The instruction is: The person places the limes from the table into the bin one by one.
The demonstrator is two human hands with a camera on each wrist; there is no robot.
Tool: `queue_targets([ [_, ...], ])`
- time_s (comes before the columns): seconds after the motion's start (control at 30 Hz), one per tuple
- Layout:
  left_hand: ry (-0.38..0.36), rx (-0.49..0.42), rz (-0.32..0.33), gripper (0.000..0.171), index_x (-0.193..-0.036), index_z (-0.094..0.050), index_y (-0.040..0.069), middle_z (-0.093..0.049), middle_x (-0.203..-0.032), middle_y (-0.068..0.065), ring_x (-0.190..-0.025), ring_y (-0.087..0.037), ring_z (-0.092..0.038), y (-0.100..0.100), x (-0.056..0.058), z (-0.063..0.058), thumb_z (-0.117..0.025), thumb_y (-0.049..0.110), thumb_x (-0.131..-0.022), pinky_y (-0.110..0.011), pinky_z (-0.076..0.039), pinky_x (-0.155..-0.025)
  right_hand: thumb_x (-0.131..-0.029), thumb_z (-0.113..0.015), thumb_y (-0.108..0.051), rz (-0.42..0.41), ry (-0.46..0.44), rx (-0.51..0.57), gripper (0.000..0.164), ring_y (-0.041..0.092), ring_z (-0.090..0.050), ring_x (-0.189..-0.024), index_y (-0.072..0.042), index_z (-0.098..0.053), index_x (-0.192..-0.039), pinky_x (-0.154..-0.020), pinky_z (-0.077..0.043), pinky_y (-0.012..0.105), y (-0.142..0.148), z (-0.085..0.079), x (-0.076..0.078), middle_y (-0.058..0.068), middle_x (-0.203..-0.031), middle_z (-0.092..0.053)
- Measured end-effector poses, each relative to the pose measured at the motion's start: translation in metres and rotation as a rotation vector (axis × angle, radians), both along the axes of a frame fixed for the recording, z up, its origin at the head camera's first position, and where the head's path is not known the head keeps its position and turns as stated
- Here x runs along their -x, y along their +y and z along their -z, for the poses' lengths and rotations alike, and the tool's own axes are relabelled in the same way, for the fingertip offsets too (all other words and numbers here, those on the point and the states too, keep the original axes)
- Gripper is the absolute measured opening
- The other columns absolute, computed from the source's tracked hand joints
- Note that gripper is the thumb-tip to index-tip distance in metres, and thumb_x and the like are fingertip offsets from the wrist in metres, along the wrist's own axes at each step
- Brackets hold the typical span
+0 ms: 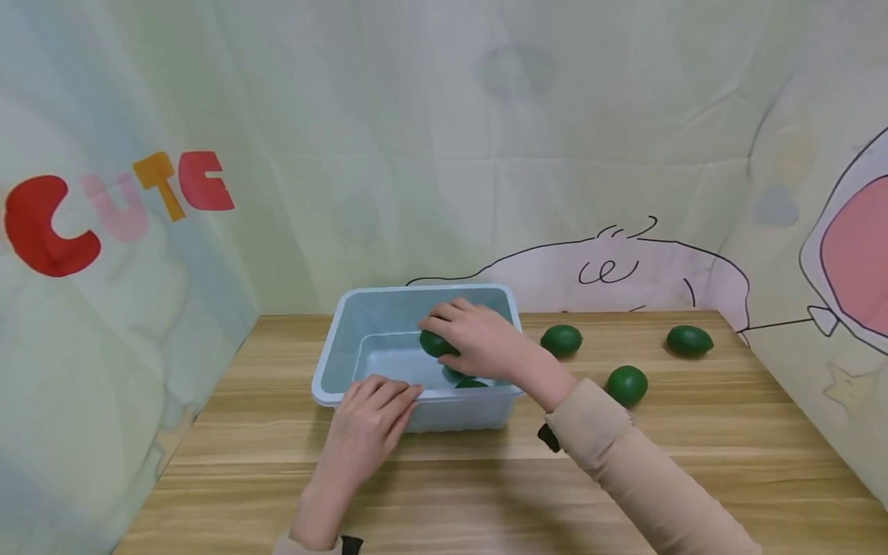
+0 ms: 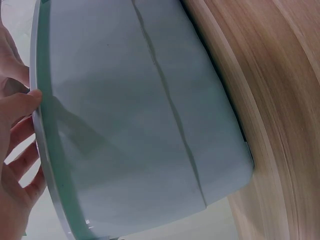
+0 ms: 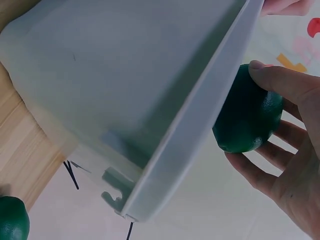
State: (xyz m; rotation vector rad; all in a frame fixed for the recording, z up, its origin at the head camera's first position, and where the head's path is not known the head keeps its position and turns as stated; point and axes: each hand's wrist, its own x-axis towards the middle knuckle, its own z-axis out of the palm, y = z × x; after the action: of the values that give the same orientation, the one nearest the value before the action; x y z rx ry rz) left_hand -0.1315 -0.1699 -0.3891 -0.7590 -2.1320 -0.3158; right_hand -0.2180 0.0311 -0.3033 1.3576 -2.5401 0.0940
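Observation:
Over the inside of a pale blue plastic basin (image 1: 444,410), my right hand (image 1: 479,339) holds a dark green lime (image 1: 433,344). Thumb and fingers are spread around this lime (image 3: 250,112) in the right wrist view, just above the rim. My left hand (image 1: 371,416) grips the basin's near rim, with the thumb (image 2: 34,97) against its outer edge and the fingers over it. Partly hidden behind the near wall, more limes (image 1: 472,383) lie in the basin below my right hand.
Right of the basin, three limes lie apart on the wooden table (image 1: 277,478): one lime (image 1: 562,340) close to the basin, one lime (image 1: 627,385) nearer me, and one lime (image 1: 689,341) farther right. A printed curtain (image 1: 312,193) hangs behind the table.

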Motion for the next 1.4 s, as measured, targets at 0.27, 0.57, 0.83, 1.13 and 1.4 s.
queue_targets([
  [0.27, -0.004, 0.004, -0.006, 0.023, -0.1, -0.076, 0.013, -0.071, -0.091, 0.002, -0.085, -0.017, -0.06, -0.001, -0.001, 0.001, -0.075, 0.013, -0.077, -0.035, -0.048, -0.073, -0.086, -0.072, -0.028, -0.016, -0.053, -0.057, 0.05, 0.023, -0.056, -0.114, -0.014, -0.056, -0.132, -0.091, -0.053, 0.035, -0.005, 0.0, 0.004, 0.003, -0.126, -0.059],
  [0.57, -0.008, 0.001, -0.007, 0.023, -0.101, -0.076, 0.013, -0.071, -0.091, 0.003, -0.086, -0.017, -0.06, 0.0, 0.0, 0.001, -0.075, 0.014, -0.078, -0.034, -0.048, -0.073, -0.086, -0.072, -0.026, -0.014, -0.09, -0.139, 0.049, 0.023, -0.057, -0.112, -0.013, -0.057, -0.131, -0.091, -0.052, 0.034, -0.008, 0.002, 0.011, 0.005, -0.125, -0.059],
  [0.83, -0.006, 0.0, -0.01, 0.023, -0.101, -0.076, 0.014, -0.071, -0.091, 0.003, -0.085, -0.017, -0.06, 0.0, 0.0, 0.002, -0.076, 0.014, -0.078, -0.034, -0.048, -0.073, -0.088, -0.07, -0.027, 0.009, -0.099, -0.256, 0.05, 0.024, -0.056, -0.113, -0.015, -0.055, -0.133, -0.092, -0.052, 0.035, -0.009, 0.009, 0.017, 0.005, -0.129, -0.058],
  [1.13, 0.0, -0.004, -0.007, 0.024, -0.101, -0.075, 0.014, -0.071, -0.091, 0.003, -0.086, -0.017, -0.06, -0.001, 0.0, 0.002, -0.076, 0.014, -0.078, -0.034, -0.048, -0.073, -0.089, -0.069, -0.029, 0.027, -0.1, -0.299, 0.05, 0.023, -0.055, -0.113, -0.016, -0.053, -0.135, -0.092, -0.051, 0.035, -0.012, 0.014, 0.019, 0.005, -0.129, -0.057],
  [1.4, 0.0, -0.007, -0.002, 0.025, -0.103, -0.075, 0.014, -0.071, -0.092, 0.003, -0.085, -0.017, -0.06, -0.001, 0.0, 0.002, -0.076, 0.014, -0.078, -0.034, -0.048, -0.072, -0.092, -0.064, -0.021, 0.023, -0.118, -0.278, 0.042, 0.024, -0.056, -0.113, -0.013, -0.056, -0.133, -0.093, -0.051, 0.035, -0.013, 0.015, 0.02, 0.007, -0.127, -0.059],
])
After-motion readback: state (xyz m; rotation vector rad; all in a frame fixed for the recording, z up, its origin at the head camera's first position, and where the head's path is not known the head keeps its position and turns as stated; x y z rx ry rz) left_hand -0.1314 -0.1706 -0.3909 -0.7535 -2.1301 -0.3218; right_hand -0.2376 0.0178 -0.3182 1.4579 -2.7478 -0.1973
